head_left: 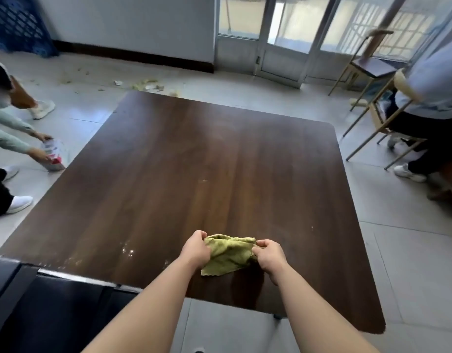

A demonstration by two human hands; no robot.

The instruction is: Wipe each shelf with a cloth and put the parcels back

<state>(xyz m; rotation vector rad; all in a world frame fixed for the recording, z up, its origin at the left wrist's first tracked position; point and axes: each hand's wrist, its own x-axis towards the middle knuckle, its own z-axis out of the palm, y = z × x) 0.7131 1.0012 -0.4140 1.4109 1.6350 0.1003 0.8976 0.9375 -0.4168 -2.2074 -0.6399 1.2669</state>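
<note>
The left hand (pixel 196 250) and the right hand (pixel 269 256) each grip one end of the green cloth (pixel 228 254), fingers curled into its edges. Its long axis runs left to right between them, low in the centre of the frame, and neither hand is nearer. The cloth sags, bunched, over the near part of the dark wooden table (pixel 194 154). No shelf is in view. At the left edge another person holds a white and red box (pixel 53 155).
</note>
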